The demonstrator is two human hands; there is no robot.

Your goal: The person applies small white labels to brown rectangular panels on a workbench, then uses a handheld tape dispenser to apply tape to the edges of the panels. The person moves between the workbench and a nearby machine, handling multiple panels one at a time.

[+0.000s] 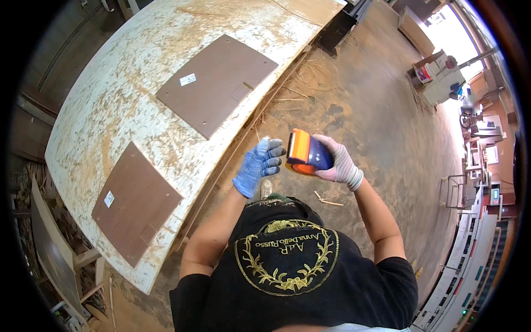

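My right hand (342, 163), in a pale striped knit glove, grips an orange and dark blue handheld tool (315, 154) in front of my chest. The tool's orange end points left, and its exact kind is not clear. Just left of it is my left hand (259, 166) in a blue glove with dark fingertips. Its fingers are loosely bent and apart, with nothing visible in them. On the worktable (127, 83) to my left lie two brown panels, one farther off (218, 83) and one nearer (138, 205). Each bears a small white label.
Sawdust and scraps cover the white tabletop. Thin wood strips (329, 200) lie on the dusty floor (381, 127). Boards (50, 221) lean below the table's left side. A long white machine (462, 271) stands at the right, and a bucket (425, 73) sits farther back.
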